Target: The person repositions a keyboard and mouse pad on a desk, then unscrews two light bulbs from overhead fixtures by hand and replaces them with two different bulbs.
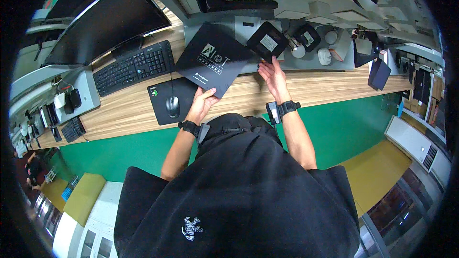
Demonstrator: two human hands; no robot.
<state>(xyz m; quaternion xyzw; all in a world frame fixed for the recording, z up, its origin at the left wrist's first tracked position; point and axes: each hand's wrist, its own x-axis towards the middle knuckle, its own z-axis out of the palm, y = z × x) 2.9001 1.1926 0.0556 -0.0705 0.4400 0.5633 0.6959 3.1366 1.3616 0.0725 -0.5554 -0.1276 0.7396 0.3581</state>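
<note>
My left hand [205, 103] grips the near corner of a flat black folder or booklet [206, 53] with white printing on its cover. It tilts above the desk, over part of a black mouse pad [157, 105]. My right hand [274, 80] is palm up with fingers apart, just below a black square device [261, 39] that has a white label. The thumb tip overlaps the device's lower edge; whether it touches cannot be told. Both wrists wear black straps with small grey modules.
A wired mouse [173, 107] rests on the pad, beside a black keyboard [134, 67] and a monitor [107, 21]. Along the grey shelf [308, 65] stand another black device [307, 38], white round devices [324, 56] and a white box [342, 44]. A dark blue box [379, 74] stands farther right.
</note>
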